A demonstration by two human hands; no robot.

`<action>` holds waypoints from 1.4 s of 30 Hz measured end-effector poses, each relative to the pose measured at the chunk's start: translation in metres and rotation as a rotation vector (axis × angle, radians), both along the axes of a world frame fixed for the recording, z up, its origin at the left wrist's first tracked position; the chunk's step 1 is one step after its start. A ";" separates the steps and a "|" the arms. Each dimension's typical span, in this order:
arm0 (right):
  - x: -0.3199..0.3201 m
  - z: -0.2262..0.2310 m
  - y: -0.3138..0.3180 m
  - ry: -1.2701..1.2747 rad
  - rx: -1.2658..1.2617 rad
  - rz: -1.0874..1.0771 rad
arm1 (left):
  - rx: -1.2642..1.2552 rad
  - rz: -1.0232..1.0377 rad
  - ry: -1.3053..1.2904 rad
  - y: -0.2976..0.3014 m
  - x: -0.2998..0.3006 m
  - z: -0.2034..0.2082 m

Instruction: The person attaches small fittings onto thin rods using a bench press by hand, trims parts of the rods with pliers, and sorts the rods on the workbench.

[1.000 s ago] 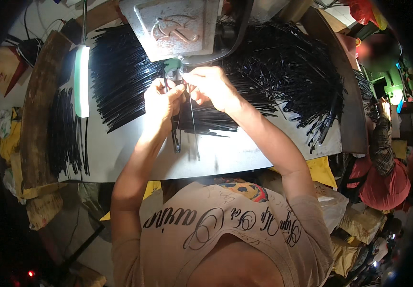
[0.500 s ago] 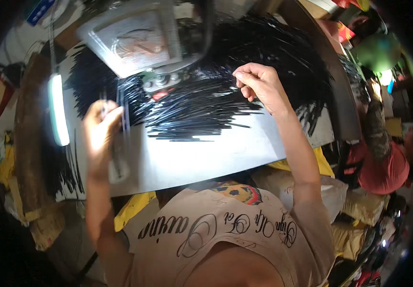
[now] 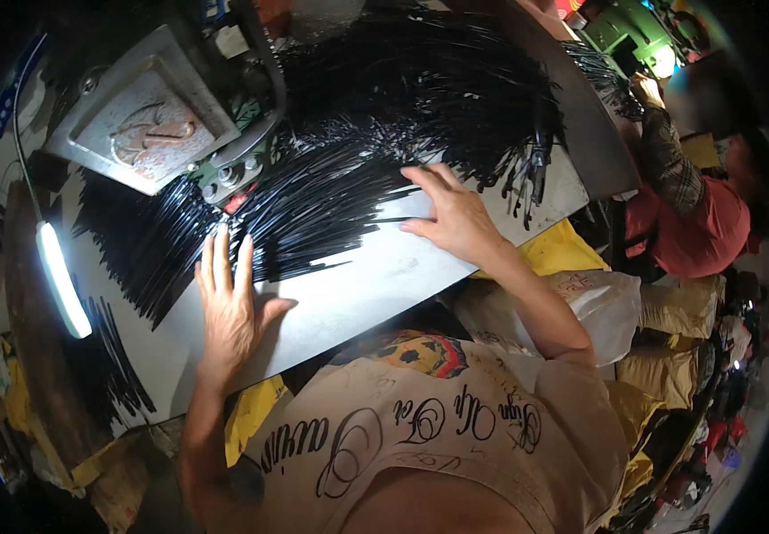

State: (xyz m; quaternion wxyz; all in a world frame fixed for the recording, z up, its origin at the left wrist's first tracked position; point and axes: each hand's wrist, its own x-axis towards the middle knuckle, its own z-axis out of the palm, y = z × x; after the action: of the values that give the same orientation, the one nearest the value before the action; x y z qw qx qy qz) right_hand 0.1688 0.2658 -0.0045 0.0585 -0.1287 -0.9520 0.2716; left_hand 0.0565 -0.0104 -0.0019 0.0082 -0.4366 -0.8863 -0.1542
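Many thin black strips (image 3: pixel 309 214) lie fanned out in the middle of the white tabletop (image 3: pixel 340 307), below a machine. At their left end, my left hand (image 3: pixel 227 307) is flat with its fingers stretched toward the machine and its thumb apart. The fingertips reach the edge of the strips. On the other side my right hand (image 3: pixel 460 218) is open, thumb and fingers spread around the right-hand tips of the strips. Whether it presses on them I cannot tell. The machine has a grey metal cover (image 3: pixel 149 116) with a raised emblem, and a red part (image 3: pixel 240 198) beneath it.
A large black heap of strips (image 3: pixel 438 80) covers the back of the table, and another bunch (image 3: pixel 140 236) lies left of the machine. A lit tube lamp (image 3: pixel 64 280) hangs at the left. At the right, a co-worker in red (image 3: pixel 692 227) sits by a green machine (image 3: pixel 620 36).
My left hand has moved in beside the strips and straightened its fingers. The right hand has uncurled and lowered to the strips' right ends. The whole view has shifted.
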 end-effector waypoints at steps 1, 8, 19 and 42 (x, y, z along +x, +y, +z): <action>0.000 -0.002 -0.001 0.050 0.017 -0.028 | -0.046 0.011 0.007 0.008 -0.002 -0.007; -0.034 -0.016 -0.025 0.154 -0.002 0.048 | -0.001 -0.068 0.049 0.031 -0.012 -0.026; -0.026 -0.020 -0.055 0.629 0.025 0.065 | 0.025 0.001 0.170 0.037 -0.015 -0.035; 0.049 -0.239 -0.032 -0.336 0.239 0.083 | 0.098 -0.044 0.424 0.037 -0.012 -0.043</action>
State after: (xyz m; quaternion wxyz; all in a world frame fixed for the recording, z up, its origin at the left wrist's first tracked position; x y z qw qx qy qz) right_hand 0.2175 0.2339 -0.2438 -0.0973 -0.1248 -0.9783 0.1337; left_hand 0.0446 0.0262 -0.0446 0.2122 -0.4775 -0.8465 -0.1022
